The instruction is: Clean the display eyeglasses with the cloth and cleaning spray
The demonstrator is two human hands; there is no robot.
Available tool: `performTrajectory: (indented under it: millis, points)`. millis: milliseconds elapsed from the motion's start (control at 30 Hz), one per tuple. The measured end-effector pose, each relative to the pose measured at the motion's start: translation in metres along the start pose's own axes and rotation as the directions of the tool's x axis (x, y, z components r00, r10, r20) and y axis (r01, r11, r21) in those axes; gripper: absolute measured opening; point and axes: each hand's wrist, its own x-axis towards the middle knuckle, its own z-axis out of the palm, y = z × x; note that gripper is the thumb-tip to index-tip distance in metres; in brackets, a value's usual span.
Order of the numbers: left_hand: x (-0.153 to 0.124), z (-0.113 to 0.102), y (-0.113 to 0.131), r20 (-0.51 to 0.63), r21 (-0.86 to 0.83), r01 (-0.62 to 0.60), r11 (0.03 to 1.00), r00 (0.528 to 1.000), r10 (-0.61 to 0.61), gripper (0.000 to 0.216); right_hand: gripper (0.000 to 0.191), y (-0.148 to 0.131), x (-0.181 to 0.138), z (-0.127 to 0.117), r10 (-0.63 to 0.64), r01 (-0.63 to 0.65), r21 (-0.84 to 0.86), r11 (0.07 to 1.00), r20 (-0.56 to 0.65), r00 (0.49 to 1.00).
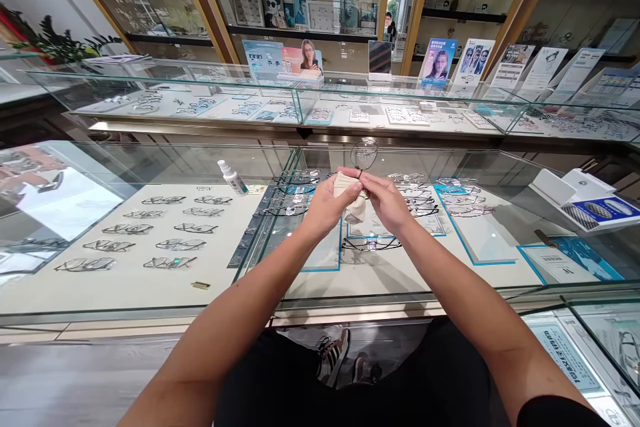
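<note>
Both hands meet in the middle of the head view, above the glass counter. My left hand (327, 205) is closed around a cream cloth (356, 209), which is bunched over part of a pair of eyeglasses (365, 155). One round, dark-rimmed lens of the eyeglasses stands up beyond the fingertips; the other lens is hidden by cloth and fingers. My right hand (386, 199) pinches the eyeglasses near the bridge, its fingers touching the left hand's. Behind the left hand, a white spray bottle (233, 178) stands on the counter glass.
Rows of eyeglass frames (170, 245) lie inside the glass display counter (150, 310). An open white and blue box (585, 203) sits at the right. Farther back runs a second glass display case (300, 107) with upright advertising cards (439, 61) on top.
</note>
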Motion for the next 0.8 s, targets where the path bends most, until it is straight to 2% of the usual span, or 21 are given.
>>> performTrajectory:
  millis: [167, 267, 367, 467, 633, 800]
  points:
    - [-0.001, 0.002, 0.009, -0.043, 0.031, -0.048, 0.998, 0.998, 0.049, 0.064, 0.039, -0.003, -0.002, 0.003, -0.006, 0.006, -0.017, 1.0, 0.008, 1.0]
    - [0.0, -0.001, 0.012, 0.046, 0.052, -0.047, 0.998, 0.998, 0.045, 0.063, 0.038, -0.005, 0.0, 0.0, 0.057, -0.056, 0.028, 0.998, -0.043, 0.997]
    - [0.001, -0.004, 0.011, 0.179, 0.024, 0.011, 1.0, 0.984, -0.015, 0.06, 0.029, -0.006, 0.002, -0.004, 0.061, -0.057, 0.032, 0.998, -0.125, 0.99]
    - [0.001, -0.004, 0.011, 0.225, 0.005, 0.063, 0.998, 0.972, -0.062, 0.06, 0.026, -0.005, 0.006, -0.007, 0.072, -0.061, 0.064, 0.996, -0.189, 0.979]
    - [0.001, -0.002, 0.012, 0.201, -0.009, 0.068, 0.998, 0.977, -0.065, 0.061, 0.032, -0.002, 0.009, -0.009, 0.114, -0.082, 0.132, 0.988, -0.252, 0.961]
    - [0.0, 0.001, 0.011, 0.144, 0.021, -0.005, 1.0, 0.99, 0.001, 0.059, 0.033, 0.002, 0.009, -0.008, 0.1, -0.073, 0.141, 0.987, -0.197, 0.975]
